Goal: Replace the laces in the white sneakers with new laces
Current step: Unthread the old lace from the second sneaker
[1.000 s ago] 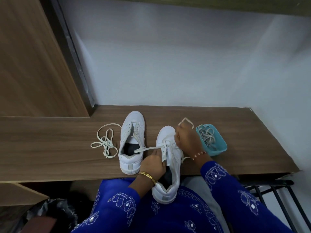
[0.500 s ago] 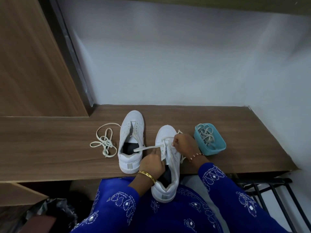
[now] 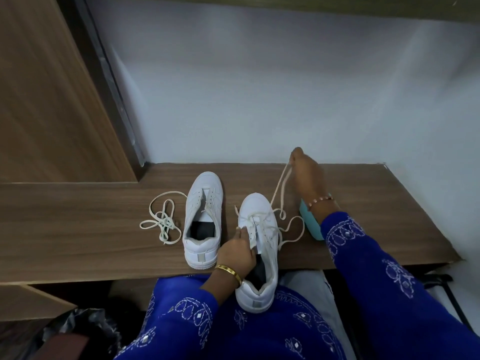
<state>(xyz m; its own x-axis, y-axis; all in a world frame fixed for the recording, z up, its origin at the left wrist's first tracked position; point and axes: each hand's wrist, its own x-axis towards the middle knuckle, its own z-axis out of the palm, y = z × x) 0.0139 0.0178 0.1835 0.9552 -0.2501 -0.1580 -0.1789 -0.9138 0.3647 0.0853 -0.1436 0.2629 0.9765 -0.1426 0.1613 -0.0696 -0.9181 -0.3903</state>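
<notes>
A wooden shelf (image 3: 78, 229) ran below a pale wall, and on it stood the two white sneakers. The left sneaker (image 3: 203, 219) sat wholly on the shelf with bare eyelets, so its lacing was judged not yet begun. The right sneaker (image 3: 258, 250) overhung the near edge, heel toward the person's lap, with a lace (image 3: 279, 193) crossed through its eyelets. Whether that lace was going in or coming out could not be told, so perhaps half the job remained. The right hand (image 3: 307, 175) pinched a loop of that lace and held it raised above the shelf. The left hand (image 3: 237, 252) gripped the shoe's side beside the tongue. A teal basket (image 3: 310, 224) lay partly hidden behind the right wrist, near the slack lace, which might snag on it. A loose lace (image 3: 162, 222) lay tangled left of the shoes.
</notes>
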